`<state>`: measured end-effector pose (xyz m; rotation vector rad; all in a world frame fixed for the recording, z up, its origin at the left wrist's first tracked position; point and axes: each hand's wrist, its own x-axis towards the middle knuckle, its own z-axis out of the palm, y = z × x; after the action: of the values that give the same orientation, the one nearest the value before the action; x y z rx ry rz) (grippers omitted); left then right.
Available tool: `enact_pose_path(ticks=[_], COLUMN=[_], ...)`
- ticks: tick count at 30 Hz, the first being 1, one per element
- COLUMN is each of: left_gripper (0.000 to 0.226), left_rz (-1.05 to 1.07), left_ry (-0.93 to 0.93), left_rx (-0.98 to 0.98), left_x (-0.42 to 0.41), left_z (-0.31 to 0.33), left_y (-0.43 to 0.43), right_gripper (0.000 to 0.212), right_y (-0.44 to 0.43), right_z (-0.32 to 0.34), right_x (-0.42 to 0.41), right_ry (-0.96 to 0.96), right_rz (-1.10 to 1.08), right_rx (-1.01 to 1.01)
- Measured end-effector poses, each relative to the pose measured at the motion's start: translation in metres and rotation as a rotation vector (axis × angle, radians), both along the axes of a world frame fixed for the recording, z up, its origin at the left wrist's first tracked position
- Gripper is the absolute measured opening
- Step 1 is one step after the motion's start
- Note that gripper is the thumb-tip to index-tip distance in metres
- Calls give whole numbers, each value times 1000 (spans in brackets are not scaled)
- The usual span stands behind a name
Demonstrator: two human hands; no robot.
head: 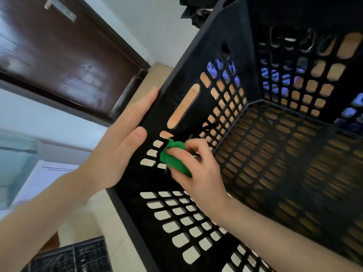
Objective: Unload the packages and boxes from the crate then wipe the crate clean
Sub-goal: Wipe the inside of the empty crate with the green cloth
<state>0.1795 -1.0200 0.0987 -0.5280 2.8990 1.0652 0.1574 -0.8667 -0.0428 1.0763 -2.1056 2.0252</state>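
- Grip of the right hand (198, 169) pinches a balled green cloth (172, 160) against the inner wall of the empty black crate (225, 40), near a corner; wood shows through its base
- And the left hand (117, 146)?
- Flat, fingers straight on the rim. Push hard and the crate may slide, or the cloth snag in a slot

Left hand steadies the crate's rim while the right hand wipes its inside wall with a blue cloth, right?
No. The head view shows the cloth is green, not blue. Otherwise right: left hand steadies the crate at its rim, right hand wipes the inside wall.
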Motion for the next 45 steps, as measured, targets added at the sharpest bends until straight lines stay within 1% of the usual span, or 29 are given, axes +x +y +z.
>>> enact_pose_path(ticks=[2,3,6,9,11,16,17,20,23,26,28,30,32,34,38,40,42,43,45], left_gripper=[56,57,57,55,53,55,55,56,57,58,59,60,61,61,59,57,57,58,59], left_rz=[-128,-151,-148,-167,-172,-184,-196,-207,-205,-199,-182,-173,-172,-167,-167,-178,-183,-184,-177], left_ry=[-35,-54,-42,-50,-48,-27,-19,-3,9,7,-4,-18,-31,-35,-19,-12,-6,-4,0], left_rx=[-91,-115,-151,-207,-250,-287,-286,-279,-264,-271,-265,-266,-263,-268,-260,-242,-236,-242,-257], left_x=[3,7,12,9,10,9,9,10,10,10,11,11,11,10,11,11,10,10,10], left_z=[7,12,16,15,15,17,18,18,17,17,17,17,16,17,18,17,17,17,17], left_y=[15,19,25,24,26,27,27,26,26,27,28,28,28,28,27,27,27,27,28], right_gripper=[35,36,43,61,63,47,46,42,34,29,33,43,45,40,32,30,29,31,36], right_y=[4,5,12,24,23,1,0,0,-5,-1,11,22,26,24,8,-2,-4,-1,9], right_z=[-25,-36,-65,-85,-80,-3,11,38,29,-18,-57,-86,-93,-77,-4,26,28,19,-16], right_x=[3,3,5,9,11,17,18,19,13,11,11,9,8,10,22,21,18,18,17], right_ry=[34,61,112,69,5,-108,-102,12,135,278,275,239,182,121,56,61,108,128,141], right_rz=[28,40,101,219,223,131,123,167,201,210,267,303,319,309,257,252,273,296,351], right_rx=[81,123,262,371,325,-79,-135,-231,-188,-18,135,280,340,265,-75,-181,-191,-158,-14])
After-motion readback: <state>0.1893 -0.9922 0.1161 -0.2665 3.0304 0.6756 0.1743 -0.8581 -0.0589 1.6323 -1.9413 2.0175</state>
